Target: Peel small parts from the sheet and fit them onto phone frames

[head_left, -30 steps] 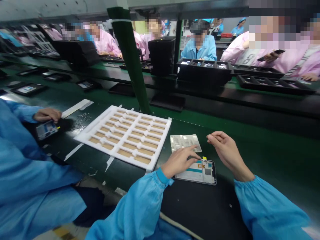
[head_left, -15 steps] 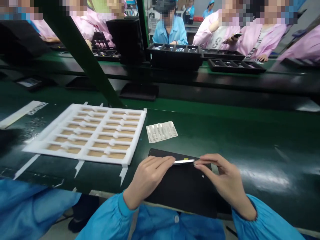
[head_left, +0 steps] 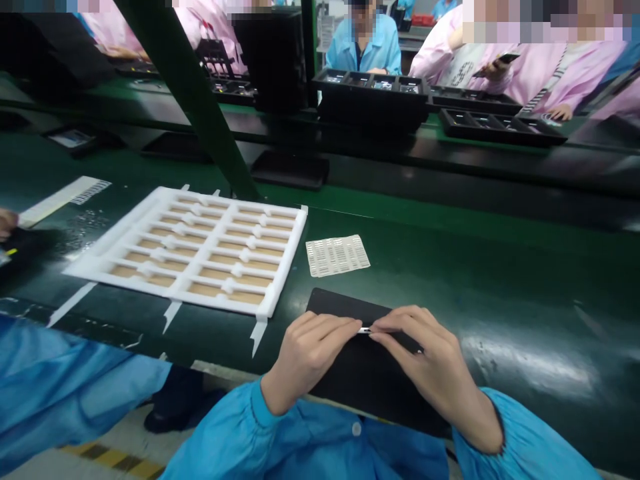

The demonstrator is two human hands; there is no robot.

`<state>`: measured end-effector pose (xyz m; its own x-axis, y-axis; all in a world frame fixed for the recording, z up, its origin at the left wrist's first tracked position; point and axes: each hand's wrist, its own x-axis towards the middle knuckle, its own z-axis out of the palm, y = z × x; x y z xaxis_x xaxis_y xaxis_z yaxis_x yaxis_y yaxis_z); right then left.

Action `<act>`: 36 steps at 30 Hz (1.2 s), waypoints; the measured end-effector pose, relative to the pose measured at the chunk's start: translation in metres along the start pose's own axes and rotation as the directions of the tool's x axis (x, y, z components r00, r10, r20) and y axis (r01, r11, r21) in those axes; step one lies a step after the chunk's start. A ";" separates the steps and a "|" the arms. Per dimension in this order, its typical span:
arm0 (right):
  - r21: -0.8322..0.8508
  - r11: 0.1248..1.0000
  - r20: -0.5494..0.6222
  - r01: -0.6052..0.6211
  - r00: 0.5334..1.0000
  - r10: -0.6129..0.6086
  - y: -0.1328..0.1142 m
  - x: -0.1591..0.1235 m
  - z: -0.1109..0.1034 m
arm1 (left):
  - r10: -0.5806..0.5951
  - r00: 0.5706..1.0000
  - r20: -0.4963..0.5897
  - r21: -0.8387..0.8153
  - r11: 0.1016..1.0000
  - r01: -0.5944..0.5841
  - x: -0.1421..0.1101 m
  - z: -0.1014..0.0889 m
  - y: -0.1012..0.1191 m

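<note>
My left hand (head_left: 310,350) and my right hand (head_left: 425,363) meet over a black mat (head_left: 345,310) at the near edge of the green bench. Both pinch a thin white phone frame (head_left: 365,330) held on edge, of which only a sliver shows between the fingertips. Just beyond lies a small white sticker sheet (head_left: 337,255). Left of it sits a white foam tray (head_left: 195,250) with rows of tan strips.
A green post (head_left: 200,107) slants up behind the tray. Black trays (head_left: 370,90) and stands line the far side, where several people in pink and blue coats sit. A co-worker's blue sleeve (head_left: 65,387) and hand (head_left: 6,223) are at my left.
The phone frame lay flat on the mat under my left fingers; both hands have tipped it up on edge and closed together around it. My view has swung right and down.
</note>
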<state>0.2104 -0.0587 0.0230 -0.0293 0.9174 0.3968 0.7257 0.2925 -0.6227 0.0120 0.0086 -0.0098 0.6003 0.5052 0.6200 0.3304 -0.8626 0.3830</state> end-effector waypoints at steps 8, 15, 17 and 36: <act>-0.044 0.998 0.128 -0.039 0.991 0.044 -0.012 0.008 -0.005 | 0.027 1.000 -0.002 -0.019 0.999 -0.027 -0.002 0.000 -0.002; -0.117 0.993 0.207 0.006 0.978 0.019 -0.017 0.007 -0.009 | 0.024 1.000 -0.005 -0.033 0.999 -0.024 -0.002 -0.001 -0.001; -0.125 0.992 0.218 0.018 0.976 0.010 -0.017 0.006 -0.009 | 0.027 1.000 -0.009 -0.033 0.999 -0.027 -0.002 -0.001 -0.001; -0.214 0.935 0.126 0.282 0.957 -0.260 0.011 -0.019 0.004 | 0.007 1.000 0.006 -0.013 1.000 -0.006 0.003 0.000 -0.005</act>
<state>0.2161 -0.0720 0.0061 -0.3036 0.8363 0.4566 0.8173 0.4749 -0.3264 0.0119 0.0143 -0.0103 0.6072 0.4994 0.6181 0.3173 -0.8655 0.3876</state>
